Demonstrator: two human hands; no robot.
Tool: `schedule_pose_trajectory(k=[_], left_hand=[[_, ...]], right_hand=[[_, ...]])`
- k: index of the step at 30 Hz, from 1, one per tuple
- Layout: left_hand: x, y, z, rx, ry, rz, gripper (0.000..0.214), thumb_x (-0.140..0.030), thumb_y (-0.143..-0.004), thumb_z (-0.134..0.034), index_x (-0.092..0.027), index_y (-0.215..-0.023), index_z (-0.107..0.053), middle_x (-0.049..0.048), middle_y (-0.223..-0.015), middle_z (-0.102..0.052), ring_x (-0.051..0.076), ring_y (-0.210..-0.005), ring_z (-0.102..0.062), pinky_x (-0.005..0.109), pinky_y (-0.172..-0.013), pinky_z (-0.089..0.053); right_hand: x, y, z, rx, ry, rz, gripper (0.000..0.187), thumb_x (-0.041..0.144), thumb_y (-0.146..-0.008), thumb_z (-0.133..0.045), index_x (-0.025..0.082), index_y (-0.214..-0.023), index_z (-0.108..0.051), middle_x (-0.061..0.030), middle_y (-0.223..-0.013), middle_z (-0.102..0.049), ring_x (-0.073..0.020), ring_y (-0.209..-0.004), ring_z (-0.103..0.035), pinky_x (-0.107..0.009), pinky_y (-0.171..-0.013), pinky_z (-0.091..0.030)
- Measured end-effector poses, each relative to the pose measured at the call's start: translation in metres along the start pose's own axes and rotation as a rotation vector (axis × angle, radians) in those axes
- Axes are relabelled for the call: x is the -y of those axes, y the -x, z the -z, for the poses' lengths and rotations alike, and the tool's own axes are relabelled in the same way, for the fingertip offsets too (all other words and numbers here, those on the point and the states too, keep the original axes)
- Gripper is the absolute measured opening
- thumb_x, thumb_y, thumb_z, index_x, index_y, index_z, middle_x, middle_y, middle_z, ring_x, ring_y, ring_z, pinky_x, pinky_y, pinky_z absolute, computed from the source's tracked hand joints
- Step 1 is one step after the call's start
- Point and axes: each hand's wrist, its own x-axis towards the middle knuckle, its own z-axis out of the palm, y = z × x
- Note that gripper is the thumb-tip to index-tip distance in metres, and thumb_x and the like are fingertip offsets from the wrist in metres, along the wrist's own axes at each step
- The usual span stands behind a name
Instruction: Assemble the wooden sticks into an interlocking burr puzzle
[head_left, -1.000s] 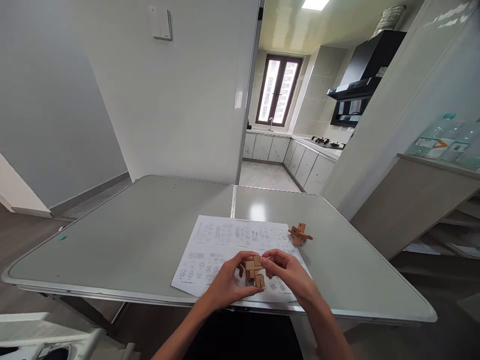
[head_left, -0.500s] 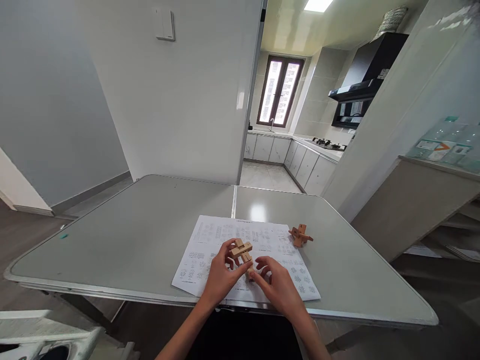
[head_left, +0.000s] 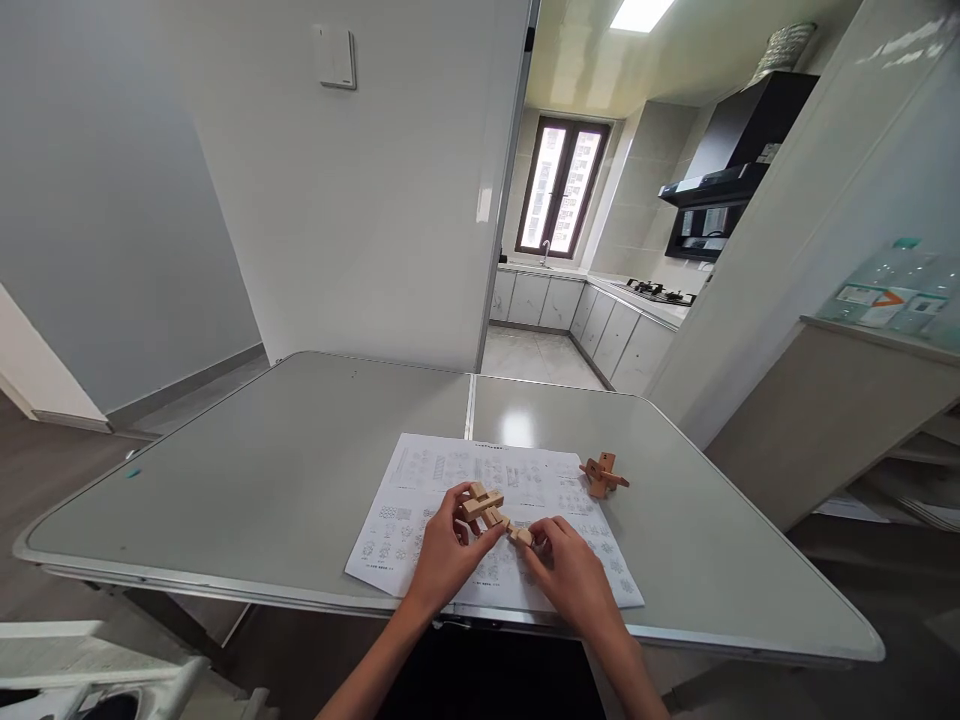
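My left hand [head_left: 444,545] is closed around a cluster of interlocked light wooden puzzle pieces [head_left: 484,503], held above the printed sheet. Between the thumb and fingers of my right hand [head_left: 564,565] is a small notched wooden puzzle piece [head_left: 523,537]. Its left end comes close to the cluster; whether they touch I cannot tell. Under both hands lies the white instruction sheet [head_left: 420,465], covered in small printed diagrams. A darker, assembled wooden burr puzzle [head_left: 603,475] sits by the sheet's right edge.
The grey folding table [head_left: 225,480] has a metal rim and a centre seam. A small teal scrap [head_left: 133,473] lies at its left end. Plastic bottles [head_left: 877,290] stand on a shelf at right. Beyond the doorway are kitchen counters [head_left: 551,300].
My right hand has moved a little to the right, and the small piece in it now shows clearly, angled toward the cluster. My left hand keeps its hold. The camera view has shifted slightly.
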Motion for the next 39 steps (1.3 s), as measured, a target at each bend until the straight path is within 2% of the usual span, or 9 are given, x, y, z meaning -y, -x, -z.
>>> schedule_pose_trajectory(k=[3,9,16,20,24,30,34,37,39], left_hand=[[-0.005,0.002,0.001,0.074,0.025,-0.031,0.058,-0.039,-0.081,-0.080,-0.026,-0.131,-0.055,0.0047,-0.108,-0.073,0.015,-0.075,-0.062,0.030,-0.068,-0.054],[-0.010,0.007,0.005,0.245,0.052,-0.092,0.061,-0.035,-0.081,-0.081,-0.028,-0.136,-0.054,0.0011,-0.099,-0.072,0.017,-0.082,-0.064,0.032,-0.077,-0.055],[-0.022,0.009,0.009,0.352,0.040,-0.105,0.055,-0.039,-0.079,-0.082,-0.027,-0.127,-0.059,0.0018,-0.106,-0.071,0.017,-0.083,-0.062,0.032,-0.077,-0.053],[-0.025,0.009,0.011,0.339,0.058,-0.110,0.052,-0.035,-0.077,-0.085,-0.027,-0.122,-0.061,0.0016,-0.109,-0.071,0.018,-0.089,-0.063,0.033,-0.082,-0.053],[-0.021,0.008,0.009,0.343,0.078,-0.076,0.053,-0.037,-0.078,-0.084,-0.026,-0.123,-0.059,0.0021,-0.107,-0.073,0.018,-0.087,-0.065,0.033,-0.081,-0.053],[-0.008,0.004,0.002,0.132,0.062,0.030,0.059,-0.047,-0.079,-0.082,-0.022,-0.126,-0.056,0.0030,-0.098,-0.073,0.017,-0.078,-0.064,0.032,-0.073,-0.054],[-0.005,0.002,0.000,0.064,0.052,0.029,0.058,-0.047,-0.079,-0.082,-0.023,-0.124,-0.057,0.0047,-0.104,-0.074,0.017,-0.077,-0.064,0.031,-0.070,-0.054],[-0.006,0.002,0.000,0.044,0.048,0.022,0.056,-0.046,-0.079,-0.082,-0.023,-0.124,-0.057,0.0048,-0.107,-0.074,0.017,-0.078,-0.064,0.031,-0.070,-0.054],[-0.007,0.002,0.001,0.053,0.053,0.010,0.055,-0.045,-0.079,-0.082,-0.024,-0.124,-0.057,0.0046,-0.106,-0.075,0.017,-0.079,-0.065,0.031,-0.071,-0.054]], right_hand=[[-0.005,-0.002,0.006,-0.010,-0.078,0.019,0.015,0.036,-0.095,-0.062,0.024,-0.098,-0.070,-0.0046,-0.098,-0.071,-0.0232,-0.085,-0.070,-0.034,-0.075,-0.053],[0.003,-0.005,0.021,-0.009,-0.313,0.156,0.031,0.039,-0.101,-0.055,0.024,-0.127,-0.065,-0.0075,-0.119,-0.071,-0.0219,-0.099,-0.068,-0.033,-0.083,-0.054],[0.008,-0.003,0.023,-0.020,-0.326,0.218,0.022,0.037,-0.104,-0.053,0.024,-0.112,-0.069,-0.0053,-0.103,-0.074,-0.0218,-0.091,-0.067,-0.032,-0.078,-0.052],[0.008,-0.003,0.022,-0.013,-0.342,0.241,0.023,0.039,-0.105,-0.052,0.025,-0.111,-0.069,-0.0053,-0.102,-0.074,-0.0219,-0.089,-0.067,-0.032,-0.075,-0.052],[0.004,-0.005,0.019,-0.017,-0.328,0.225,0.022,0.039,-0.104,-0.054,0.026,-0.114,-0.069,-0.0047,-0.103,-0.073,-0.0219,-0.090,-0.067,-0.033,-0.076,-0.053],[-0.014,-0.004,0.003,-0.054,-0.202,0.123,0.029,0.038,-0.097,-0.064,0.027,-0.123,-0.065,-0.0058,-0.111,-0.070,-0.0255,-0.100,-0.068,-0.037,-0.083,-0.056],[-0.021,-0.002,-0.007,-0.041,-0.123,0.114,0.028,0.030,-0.090,-0.069,0.027,-0.118,-0.067,-0.0071,-0.114,-0.069,-0.0278,-0.105,-0.067,-0.040,-0.088,-0.055],[-0.021,-0.001,-0.009,-0.026,-0.112,0.118,0.014,0.030,-0.095,-0.062,0.026,-0.106,-0.069,-0.0067,-0.109,-0.070,-0.0265,-0.100,-0.068,-0.038,-0.085,-0.055],[-0.019,-0.001,-0.007,-0.014,-0.140,0.101,0.015,0.034,-0.098,-0.057,0.025,-0.103,-0.068,-0.0057,-0.103,-0.072,-0.0248,-0.091,-0.069,-0.037,-0.080,-0.054]])
